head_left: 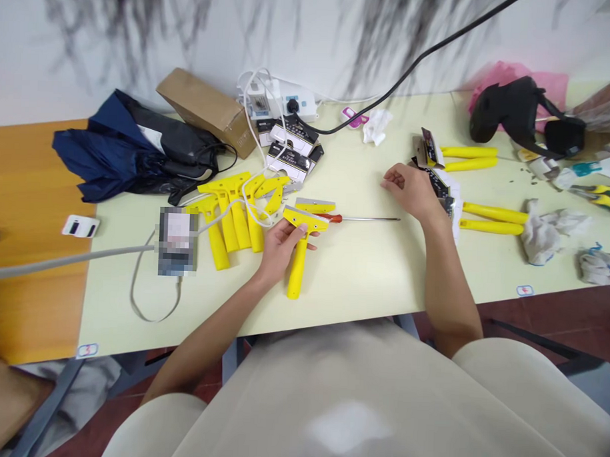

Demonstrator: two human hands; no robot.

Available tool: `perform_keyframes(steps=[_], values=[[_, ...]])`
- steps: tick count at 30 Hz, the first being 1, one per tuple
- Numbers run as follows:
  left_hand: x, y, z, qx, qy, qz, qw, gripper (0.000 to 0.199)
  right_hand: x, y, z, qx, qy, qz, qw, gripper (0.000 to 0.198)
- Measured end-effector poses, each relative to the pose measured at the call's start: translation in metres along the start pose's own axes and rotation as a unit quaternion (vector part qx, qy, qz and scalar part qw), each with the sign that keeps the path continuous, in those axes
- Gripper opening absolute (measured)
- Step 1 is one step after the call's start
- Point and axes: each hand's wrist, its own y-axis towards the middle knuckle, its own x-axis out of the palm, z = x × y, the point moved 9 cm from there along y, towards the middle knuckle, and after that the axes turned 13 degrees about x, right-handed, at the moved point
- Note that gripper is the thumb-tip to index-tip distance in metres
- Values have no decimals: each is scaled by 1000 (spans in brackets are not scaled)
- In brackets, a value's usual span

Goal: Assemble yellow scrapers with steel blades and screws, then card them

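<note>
My left hand [278, 254] is closed round the neck of a yellow scraper [296, 268], whose wide head points away from me and whose handle points toward me. Just behind it lies a screwdriver [370, 219] with a red handle, and a loose yellow blade cover or head part [314, 205]. My right hand [411, 191] hovers over the table by the black-and-white boxes, thumb and fingers pinched together; anything between them is too small to make out. Several more yellow scrapers [228, 226] are bunched left of my left hand.
Boxes [456, 210] at right have yellow handles sticking out. Farther back are a power strip [304, 103], a cardboard box [204, 108], a dark blue umbrella [108, 148] and a black headset-like object [509, 112]. Gloves [537, 236] and pliers [603, 195] lie far right. A black cable [415, 62] hangs across.
</note>
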Motion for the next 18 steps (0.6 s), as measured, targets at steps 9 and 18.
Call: perform_keyframes(steps=[9,18], values=[[-2,1,-1,-10,-7,13,1000,36,3,-4,-2,0,7,-63,998,7],[-1,0,1,-18,-11,17,1000,37,15,-1,-2,-33,-15,-77,996,8]])
